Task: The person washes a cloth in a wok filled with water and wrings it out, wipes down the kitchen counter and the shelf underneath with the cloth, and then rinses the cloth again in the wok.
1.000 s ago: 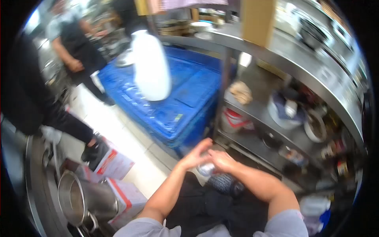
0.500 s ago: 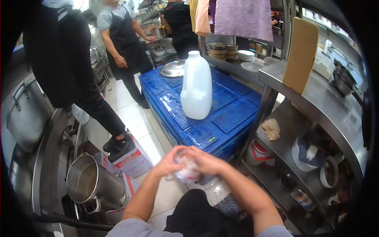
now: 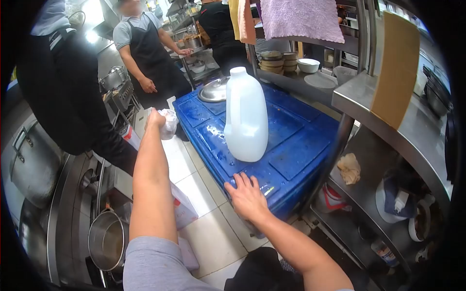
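Observation:
My left hand (image 3: 153, 118) is stretched out far to the front left, its fingers closed on a crumpled clear plastic bag (image 3: 168, 127). The bag hangs over the floor beside the blue lid; what it contains, if anything, I cannot make out. My right hand (image 3: 246, 196) rests with fingers spread on the near edge of the wet blue chest lid (image 3: 286, 167). Just beyond its fingertips a whitish plastic jug (image 3: 247, 121) stands upright, uncapped, and apart from the hand. Behind the jug lies a round metal pot lid (image 3: 213, 91).
Two people in dark aprons, one person (image 3: 145, 58) facing me, stand beyond and left. A metal pot (image 3: 108, 240) with liquid sits low left. To the right runs a steel shelf unit (image 3: 354, 99) holding a cardboard piece (image 3: 395, 70), a rag (image 3: 349, 168) and tubs.
Both hands were together around the crumpled plastic. My left hand has carried it forward and left; my right hand has let go and come down on the blue lid.

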Available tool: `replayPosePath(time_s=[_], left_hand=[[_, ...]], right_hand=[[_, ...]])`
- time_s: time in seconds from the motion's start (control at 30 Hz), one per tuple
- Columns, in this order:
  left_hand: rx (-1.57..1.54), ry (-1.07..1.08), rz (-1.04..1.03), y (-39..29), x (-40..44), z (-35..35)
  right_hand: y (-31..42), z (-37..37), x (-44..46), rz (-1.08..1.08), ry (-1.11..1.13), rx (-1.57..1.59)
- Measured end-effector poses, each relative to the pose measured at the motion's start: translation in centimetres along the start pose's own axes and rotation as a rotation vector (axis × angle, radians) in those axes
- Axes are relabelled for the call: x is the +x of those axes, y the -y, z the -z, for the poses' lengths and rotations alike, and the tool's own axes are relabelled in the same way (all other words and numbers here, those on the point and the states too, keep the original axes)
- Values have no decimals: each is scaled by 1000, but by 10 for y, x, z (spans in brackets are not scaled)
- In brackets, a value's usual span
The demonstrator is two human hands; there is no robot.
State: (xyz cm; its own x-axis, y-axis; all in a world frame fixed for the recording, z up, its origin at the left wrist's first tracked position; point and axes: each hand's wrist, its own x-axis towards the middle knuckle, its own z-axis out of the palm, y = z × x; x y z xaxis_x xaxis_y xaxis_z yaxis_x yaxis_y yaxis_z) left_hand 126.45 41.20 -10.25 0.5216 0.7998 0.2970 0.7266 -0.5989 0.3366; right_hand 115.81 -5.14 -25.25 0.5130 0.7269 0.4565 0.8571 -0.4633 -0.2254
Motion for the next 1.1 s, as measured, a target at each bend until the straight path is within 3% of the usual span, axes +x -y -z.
replayPosePath(time_s=[0.1,0.4,0.5,0.7,0.83,1.07,1.1], left_hand=[[-92,5,182,-21,28,18],[-30,95,112,-37,89,32],[-41,-66,162,-49,58,40],[-22,-48,153,-34,47,31],[-13,-149,138,-25,45,26],[70,-48,72,-16,58,44],[-45,-117,198,-19,52,43]], right_hand=[[0,-4,1,-21,28,28],[-4,6,6,-11,136,58],[-5,7,11,-9,146,60],[-5,7,10,-16,139,61],[-4,6,10,-22,114,78],[-3,9,8,-36,121,37],[-3,8,8,-37,115,37]])
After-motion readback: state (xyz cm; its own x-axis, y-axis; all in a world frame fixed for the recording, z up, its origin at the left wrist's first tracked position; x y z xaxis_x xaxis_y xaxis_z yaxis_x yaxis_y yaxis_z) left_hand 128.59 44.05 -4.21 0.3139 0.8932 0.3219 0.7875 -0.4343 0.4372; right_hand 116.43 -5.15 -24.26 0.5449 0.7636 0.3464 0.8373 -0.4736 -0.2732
